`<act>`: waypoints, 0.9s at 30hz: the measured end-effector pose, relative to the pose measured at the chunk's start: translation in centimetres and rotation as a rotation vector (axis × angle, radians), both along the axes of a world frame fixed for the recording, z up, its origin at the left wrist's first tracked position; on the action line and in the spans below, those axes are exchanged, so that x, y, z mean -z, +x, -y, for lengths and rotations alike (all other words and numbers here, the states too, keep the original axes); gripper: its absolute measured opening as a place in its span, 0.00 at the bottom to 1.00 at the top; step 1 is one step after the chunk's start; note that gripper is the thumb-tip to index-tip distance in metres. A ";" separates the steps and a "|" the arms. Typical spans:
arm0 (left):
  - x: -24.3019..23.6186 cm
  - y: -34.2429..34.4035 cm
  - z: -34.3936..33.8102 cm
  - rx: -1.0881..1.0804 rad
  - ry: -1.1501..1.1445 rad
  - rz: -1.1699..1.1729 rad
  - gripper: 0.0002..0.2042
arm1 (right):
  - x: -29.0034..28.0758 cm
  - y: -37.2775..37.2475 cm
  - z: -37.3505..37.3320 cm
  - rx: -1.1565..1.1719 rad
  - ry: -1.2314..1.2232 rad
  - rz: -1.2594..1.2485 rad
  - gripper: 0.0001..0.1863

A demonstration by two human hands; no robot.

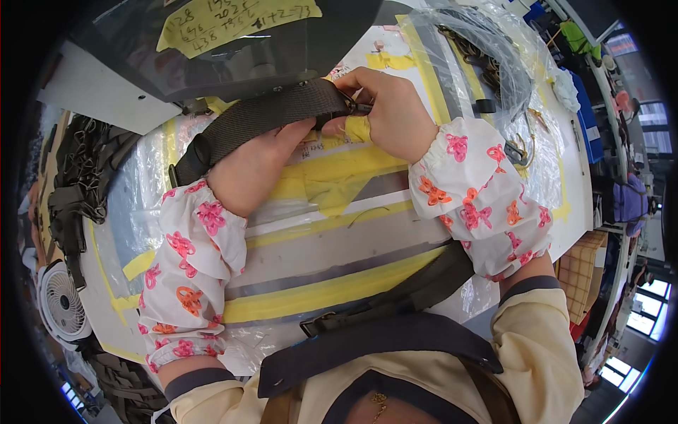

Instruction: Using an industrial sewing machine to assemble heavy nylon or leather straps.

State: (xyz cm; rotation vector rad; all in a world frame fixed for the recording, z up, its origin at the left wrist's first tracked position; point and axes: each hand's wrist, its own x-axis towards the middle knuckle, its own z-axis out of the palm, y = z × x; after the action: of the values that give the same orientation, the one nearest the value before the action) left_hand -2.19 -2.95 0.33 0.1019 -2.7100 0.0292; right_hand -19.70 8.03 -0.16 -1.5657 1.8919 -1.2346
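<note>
A dark, wide webbing strap point(265, 115) arches over my left hand point(258, 162) below the machine head. The strap rests along the back of my left hand; its thumb points toward my right hand, and the other fingers are mostly hidden beneath the webbing. My right hand point(399, 113) pinches the strap's right end, beside a small dark fitting. Yellow tape point(358, 128) wraps the right thumb. Near the left wrist, the strap's other end carries a dark slider buckle point(198, 150). Both hands are above a worktable point(325, 244) covered with plastic film and yellow tape strips.
A dark machine head point(226, 67) bearing a yellow note overhangs the far side. Black straps with metal hardware point(85, 166) hang at the left, above a white fan point(63, 300). Clear plastic bagging point(519, 53) holds metal fittings far right. Another dark strap point(402, 286) crosses the near edge.
</note>
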 end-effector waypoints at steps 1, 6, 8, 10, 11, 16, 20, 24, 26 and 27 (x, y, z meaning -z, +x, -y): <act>0.4 -0.5 0.1 0.021 0.039 -0.005 0.15 | 0.5 -0.5 0.0 0.014 0.011 -0.009 0.24; -0.3 -0.3 -0.2 0.037 0.122 0.035 0.14 | 1.1 -1.4 0.3 -0.134 -0.073 -0.183 0.22; 0.0 0.0 -0.1 0.015 0.215 0.095 0.13 | 1.6 -2.2 0.5 -0.186 -0.064 -0.177 0.21; 0.3 0.1 -0.1 0.024 0.289 0.079 0.12 | 1.6 -2.3 0.3 -0.232 -0.056 -0.176 0.20; 0.5 -0.1 0.0 0.026 0.296 0.078 0.12 | 1.4 -1.9 0.3 -0.224 -0.049 -0.258 0.19; 1.6 0.2 0.1 0.020 0.622 0.130 0.12 | -0.7 -0.3 0.8 -0.171 0.264 -0.555 0.15; 0.9 0.1 0.3 0.050 0.380 0.122 0.13 | 2.0 0.5 -0.3 -0.142 -0.119 -0.614 0.13; 0.3 0.1 -0.6 -0.095 0.541 0.252 0.11 | 2.3 0.5 -0.8 -0.154 -0.307 -0.615 0.15; 0.3 0.2 -0.9 -0.158 0.439 0.289 0.09 | 1.6 0.9 -0.7 -0.158 -0.277 -0.689 0.16; 0.8 0.3 -1.0 -0.068 0.284 0.134 0.09 | 1.2 1.1 -0.6 -0.157 -0.248 -0.766 0.16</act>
State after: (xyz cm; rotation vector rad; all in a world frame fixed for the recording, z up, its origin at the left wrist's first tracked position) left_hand -1.87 -1.92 -0.45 0.2858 -2.8263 -0.3407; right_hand -18.63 8.67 -1.34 -2.5349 2.0102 -0.8848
